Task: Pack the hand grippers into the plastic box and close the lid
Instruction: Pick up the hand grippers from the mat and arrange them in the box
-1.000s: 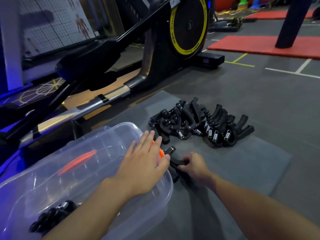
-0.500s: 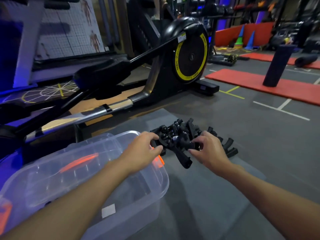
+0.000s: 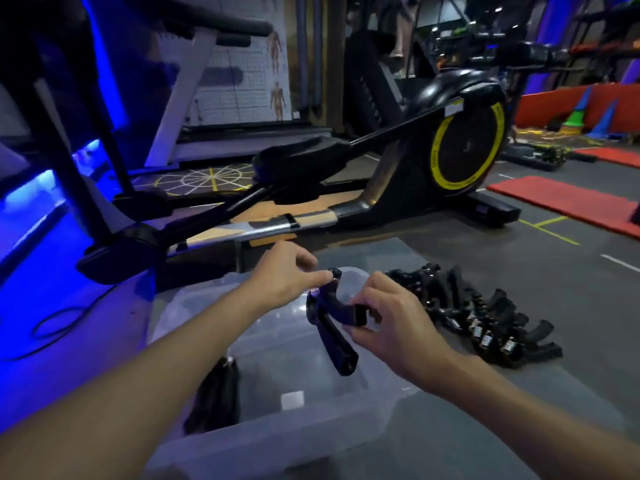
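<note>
A clear plastic box (image 3: 277, 441) sits open on the floor just below my hands. Above it hangs one black hand gripper (image 3: 332, 327). My left hand (image 3: 284, 275) pinches its spring end with fingertips. My right hand (image 3: 388, 320) grips one of its handles, while the other handle points down into the box. Other black grippers (image 3: 218, 396) lie inside the box at its left side. A pile of several black hand grippers (image 3: 467, 313) lies on the grey mat to the right of the box.
A black elliptical machine with a yellow-ringed wheel (image 3: 464, 147) stands behind the box, its rail (image 3: 263, 230) running close along the box's far side. Red mats (image 3: 568, 199) lie at the far right. A cable (image 3: 62, 323) loops on the floor at left.
My right hand lifted one gripper from the floor by the pile and carried it left over the box. My left hand left the box's rim and took the gripper's spring end. The view tilted up.
</note>
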### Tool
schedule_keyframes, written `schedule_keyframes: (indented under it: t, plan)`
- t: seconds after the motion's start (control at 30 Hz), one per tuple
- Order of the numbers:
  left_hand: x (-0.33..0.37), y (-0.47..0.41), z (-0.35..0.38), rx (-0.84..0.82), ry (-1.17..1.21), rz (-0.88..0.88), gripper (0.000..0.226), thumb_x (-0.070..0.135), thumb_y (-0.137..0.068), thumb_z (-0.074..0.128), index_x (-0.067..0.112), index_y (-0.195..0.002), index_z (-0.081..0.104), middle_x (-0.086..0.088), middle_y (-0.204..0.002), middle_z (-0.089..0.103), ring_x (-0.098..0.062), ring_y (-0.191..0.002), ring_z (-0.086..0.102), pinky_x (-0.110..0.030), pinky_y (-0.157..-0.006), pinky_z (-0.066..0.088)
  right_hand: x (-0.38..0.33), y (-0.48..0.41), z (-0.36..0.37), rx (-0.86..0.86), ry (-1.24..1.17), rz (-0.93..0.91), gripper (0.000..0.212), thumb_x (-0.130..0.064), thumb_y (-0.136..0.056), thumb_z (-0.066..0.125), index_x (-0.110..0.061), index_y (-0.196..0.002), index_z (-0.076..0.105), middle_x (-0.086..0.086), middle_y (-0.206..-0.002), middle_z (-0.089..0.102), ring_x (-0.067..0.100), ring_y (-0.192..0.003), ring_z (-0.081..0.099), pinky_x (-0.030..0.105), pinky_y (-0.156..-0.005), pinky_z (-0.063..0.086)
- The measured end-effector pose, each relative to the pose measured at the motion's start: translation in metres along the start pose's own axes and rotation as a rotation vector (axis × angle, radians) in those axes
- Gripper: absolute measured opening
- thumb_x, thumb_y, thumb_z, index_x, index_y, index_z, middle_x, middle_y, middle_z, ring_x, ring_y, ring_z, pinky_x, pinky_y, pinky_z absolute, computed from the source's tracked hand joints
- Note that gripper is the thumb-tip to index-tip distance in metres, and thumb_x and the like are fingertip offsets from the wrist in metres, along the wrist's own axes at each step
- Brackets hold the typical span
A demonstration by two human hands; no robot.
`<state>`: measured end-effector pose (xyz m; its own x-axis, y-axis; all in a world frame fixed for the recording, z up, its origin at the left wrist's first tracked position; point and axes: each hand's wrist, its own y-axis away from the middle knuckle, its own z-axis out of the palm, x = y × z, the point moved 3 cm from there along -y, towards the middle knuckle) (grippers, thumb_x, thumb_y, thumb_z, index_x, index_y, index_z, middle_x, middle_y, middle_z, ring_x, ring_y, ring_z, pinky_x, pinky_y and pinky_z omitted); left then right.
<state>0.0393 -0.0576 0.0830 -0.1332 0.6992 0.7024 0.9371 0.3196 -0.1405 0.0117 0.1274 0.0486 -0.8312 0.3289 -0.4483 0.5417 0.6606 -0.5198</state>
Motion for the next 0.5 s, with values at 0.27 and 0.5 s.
schedule_keyframes:
  t: [0.27, 0.5]
  plan:
    - [-0.087, 0.017, -0.009, -0.093, 0.083, -0.123, 0.022, 0.023, -0.081, 0.077, 0.001, -0.078, 0.074, -0.017, -0.072, 0.070, -0.010, -0.059, 0.052, -0.030, -0.060, 0.044, -0.032, -0.016, 0.075, -0.226, -0.019, -0.134, 0.014, -0.025, -0.078, 0.075, -0.020, -0.088, 0.067, -0.012, -0.085, 0.049, 0.007, -0.072, 0.051, 0.022, -0.066, 0.045]
    - [-0.143, 0.010, -0.001, -0.105, 0.037, -0.086, 0.016, 0.028, -0.076, 0.078, 0.013, -0.070, 0.073, -0.008, -0.068, 0.071, -0.019, -0.063, 0.065, -0.044, -0.072, 0.056, -0.021, -0.013, 0.110, -0.451, -0.011, 0.045, 0.041, -0.057, -0.087, 0.054, -0.029, -0.118, 0.056, -0.019, -0.103, 0.050, 0.007, -0.087, 0.056, 0.030, -0.080, 0.048]
